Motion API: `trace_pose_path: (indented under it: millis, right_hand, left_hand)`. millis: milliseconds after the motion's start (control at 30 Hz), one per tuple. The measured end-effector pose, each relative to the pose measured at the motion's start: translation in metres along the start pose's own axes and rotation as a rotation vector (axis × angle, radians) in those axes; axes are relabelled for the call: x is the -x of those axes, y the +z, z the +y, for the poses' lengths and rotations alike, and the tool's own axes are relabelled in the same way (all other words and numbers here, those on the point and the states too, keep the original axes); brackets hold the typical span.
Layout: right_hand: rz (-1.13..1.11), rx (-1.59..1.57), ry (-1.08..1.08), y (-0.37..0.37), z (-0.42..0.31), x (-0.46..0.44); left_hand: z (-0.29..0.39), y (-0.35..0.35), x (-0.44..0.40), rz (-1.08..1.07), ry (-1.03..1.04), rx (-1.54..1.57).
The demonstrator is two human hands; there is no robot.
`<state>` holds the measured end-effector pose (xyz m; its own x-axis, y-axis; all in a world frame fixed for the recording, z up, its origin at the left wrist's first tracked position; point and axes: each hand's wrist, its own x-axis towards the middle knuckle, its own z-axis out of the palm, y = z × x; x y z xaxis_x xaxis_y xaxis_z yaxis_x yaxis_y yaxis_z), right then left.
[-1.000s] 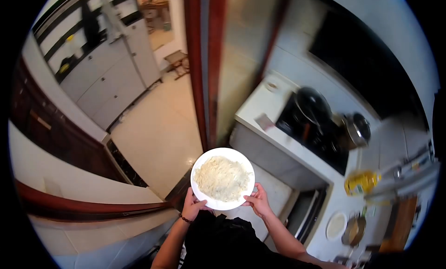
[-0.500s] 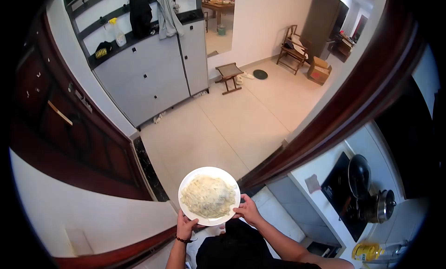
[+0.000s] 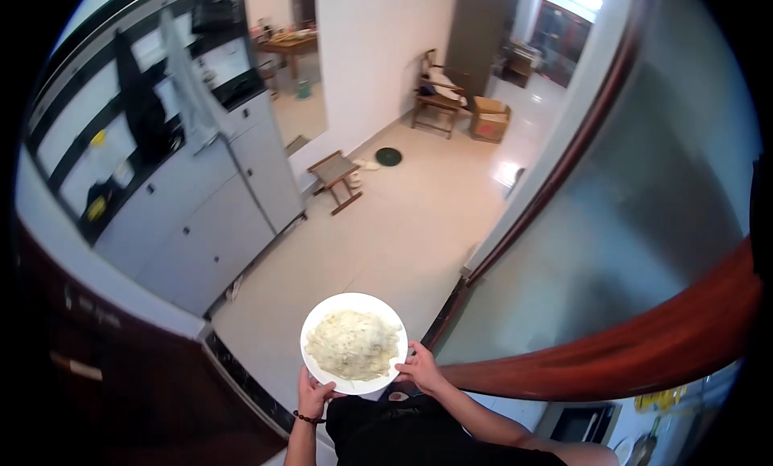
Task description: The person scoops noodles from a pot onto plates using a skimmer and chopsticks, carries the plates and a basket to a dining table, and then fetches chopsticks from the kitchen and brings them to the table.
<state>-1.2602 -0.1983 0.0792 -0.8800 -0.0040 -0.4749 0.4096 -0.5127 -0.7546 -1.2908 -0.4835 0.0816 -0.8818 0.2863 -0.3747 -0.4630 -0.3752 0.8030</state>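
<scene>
A round white plate (image 3: 312,368) is held level in front of my body, heaped with pale, noodle-like food (image 3: 354,345). My left hand (image 3: 312,395), with a beaded bracelet on its wrist, grips the plate's lower left rim, thumb on top. At the lower right rim my right hand (image 3: 420,371) pinches the edge, thumb above and fingers partly hidden underneath. The food stays within the rim.
A doorway frame (image 3: 596,369) runs close on my right, and a dark door (image 3: 137,377) stands at left. Ahead are a grey shoe cabinet (image 3: 193,233), a folding stool (image 3: 336,172), a round dark mat (image 3: 388,157), a wooden chair (image 3: 437,100) and a cardboard box (image 3: 489,118).
My view has moved forward and turned right, through the doorway. The stove has left the view, and the stool and chair look nearer. Both hands still hold the plate.
</scene>
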Motion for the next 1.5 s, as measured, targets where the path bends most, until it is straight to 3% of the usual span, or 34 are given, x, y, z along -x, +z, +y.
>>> trace_pose_path:
  millis: [200,233,400,667,1067,1333,1500]
  right_hand:
    - [0.189,-0.106,-0.161,0.015,-0.042,-0.077]
    - [0.217,-0.117,-0.161,0.018,-0.047,-0.084]
    - [0.398,-0.248,-0.277,0.02,-0.094,-0.137]
    - [0.532,-0.292,-0.33,-0.061,-0.174,-0.27]
    - [0.588,-0.374,-0.431,-0.233,-0.433,-0.466]
    - [0.733,-0.452,-0.58,-0.403,-0.583,-0.561]
    - [0.932,-0.56,-0.63,-0.494,-0.667,-0.585]
  left_hand:
    - [0.075,0.011,-0.164,-0.265,-0.084,-0.114]
    - [0.093,0.018,-0.187,-0.337,-0.174,-0.125]
    - [0.121,0.06,-0.299,-0.486,-0.188,-0.229]
    - [0.12,0.151,-0.499,-0.611,-0.301,-0.361]
    - [0.163,0.424,-0.797,-0.733,-0.342,-0.413]
    - [0.108,0.649,-1.002,-0.914,-0.417,-0.453]
    - [0.073,0.809,-1.097,-1.091,-0.572,-0.495]
